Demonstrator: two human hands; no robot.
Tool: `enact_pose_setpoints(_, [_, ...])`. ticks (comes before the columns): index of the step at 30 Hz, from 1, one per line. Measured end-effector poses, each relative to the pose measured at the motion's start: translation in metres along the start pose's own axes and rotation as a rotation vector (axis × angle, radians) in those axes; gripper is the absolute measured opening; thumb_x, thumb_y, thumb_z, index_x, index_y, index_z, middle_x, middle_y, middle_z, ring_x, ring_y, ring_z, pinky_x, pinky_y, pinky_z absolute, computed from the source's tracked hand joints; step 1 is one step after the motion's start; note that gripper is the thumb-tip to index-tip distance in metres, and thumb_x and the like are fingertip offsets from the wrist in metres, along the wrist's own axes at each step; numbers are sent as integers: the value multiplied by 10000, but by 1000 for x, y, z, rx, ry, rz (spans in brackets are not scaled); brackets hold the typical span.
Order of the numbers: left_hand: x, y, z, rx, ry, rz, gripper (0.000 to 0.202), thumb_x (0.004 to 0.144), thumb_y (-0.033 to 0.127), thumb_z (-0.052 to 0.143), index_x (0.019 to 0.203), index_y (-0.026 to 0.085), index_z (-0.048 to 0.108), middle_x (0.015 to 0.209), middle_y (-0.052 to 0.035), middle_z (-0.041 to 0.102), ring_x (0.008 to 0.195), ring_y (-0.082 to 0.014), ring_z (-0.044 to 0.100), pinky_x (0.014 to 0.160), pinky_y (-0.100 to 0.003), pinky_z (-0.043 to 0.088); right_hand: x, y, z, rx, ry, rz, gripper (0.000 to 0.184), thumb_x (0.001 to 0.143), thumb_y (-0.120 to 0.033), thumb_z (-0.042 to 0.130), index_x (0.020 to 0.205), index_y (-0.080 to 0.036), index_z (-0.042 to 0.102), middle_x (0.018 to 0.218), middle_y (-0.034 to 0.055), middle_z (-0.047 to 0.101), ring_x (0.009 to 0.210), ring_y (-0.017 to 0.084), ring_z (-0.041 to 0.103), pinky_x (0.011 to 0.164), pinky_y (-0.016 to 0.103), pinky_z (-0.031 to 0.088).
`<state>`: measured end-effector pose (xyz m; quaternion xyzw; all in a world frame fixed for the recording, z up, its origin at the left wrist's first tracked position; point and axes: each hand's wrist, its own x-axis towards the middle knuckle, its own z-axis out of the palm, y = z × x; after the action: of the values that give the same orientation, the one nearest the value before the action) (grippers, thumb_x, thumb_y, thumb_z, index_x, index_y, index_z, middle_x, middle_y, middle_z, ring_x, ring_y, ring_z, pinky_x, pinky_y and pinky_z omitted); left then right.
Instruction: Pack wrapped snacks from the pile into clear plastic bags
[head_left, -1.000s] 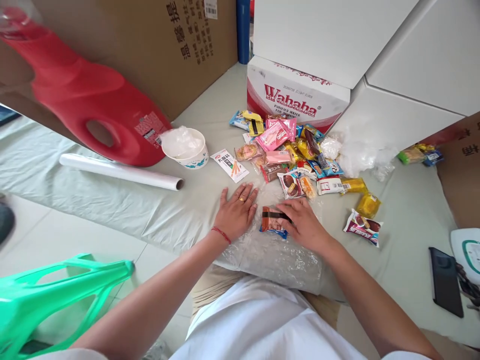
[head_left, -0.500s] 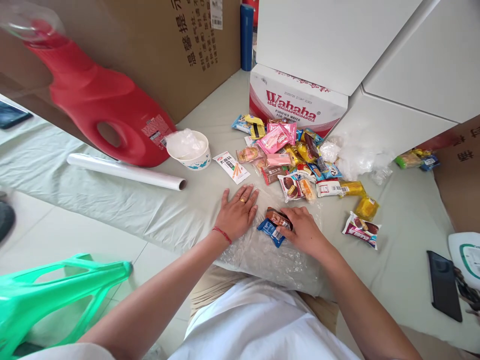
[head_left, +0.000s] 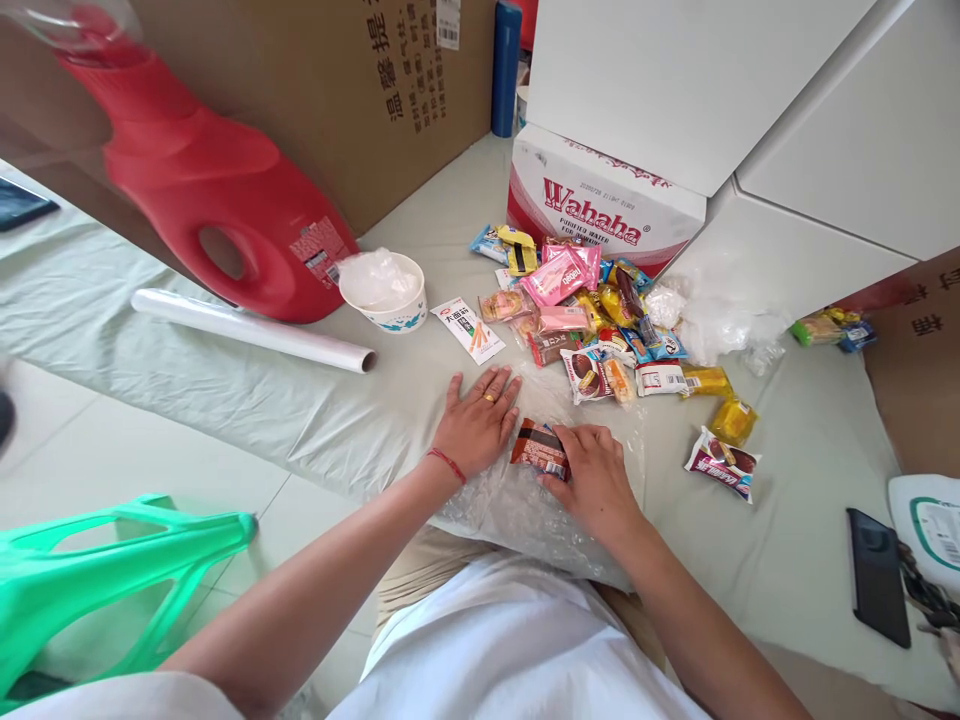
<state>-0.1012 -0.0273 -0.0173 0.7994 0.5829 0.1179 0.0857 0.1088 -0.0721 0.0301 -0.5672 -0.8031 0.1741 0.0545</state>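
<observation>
My left hand (head_left: 475,425) lies flat with spread fingers on a sheet of clear plastic film (head_left: 495,515), wearing a ring and a red bracelet. Between my hands a brown snack packet (head_left: 534,447) rests on the film. The thumb and fingers of my right hand (head_left: 595,475) close around its right side. Of the blue packet, hardly anything shows now. Just beyond my hands spreads a heap of wrapped snacks (head_left: 555,275) in pink, yellow, blue and brown. A white snack packet with carrot-coloured sticks (head_left: 470,330) lies past my left fingertips.
At left are a plastic wrap roll (head_left: 255,335), a paper bowl (head_left: 390,318) and a red jug (head_left: 262,200). A Wahaha carton (head_left: 607,200) stands behind. Crumpled clear plastic (head_left: 720,315), a chocolate pie packet (head_left: 722,463) and a black phone (head_left: 879,578) are at right. A green stool (head_left: 135,560) stands below left.
The brown packet has shifted slightly left and toward me, and the blue packet has gone nearly out of sight. My right hand moved with it; my left hand stayed in place.
</observation>
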Motion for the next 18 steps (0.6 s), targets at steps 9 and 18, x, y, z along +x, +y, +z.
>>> enact_pose_setpoints(9, [-1,-1,1,-14,5,5,536,1061,376,250,1556,247,409,1645,-74,349,1532,-267,307,1253,-633,64,4,5,-19,29,-78,-138,664,788,-89,689,1417,-242,539,1320,121,633,1238,347,473,1041,515,398])
enact_pose_setpoints(18, [-2,-2,3,-10,46,20,524,1063,372,272,1545,236,424,1630,-80,375,1520,-270,333,1247,-645,101,6,8,-16,-49,-46,-281,640,862,-303,743,1457,-225,521,1444,136,543,1404,374,360,1187,621,244])
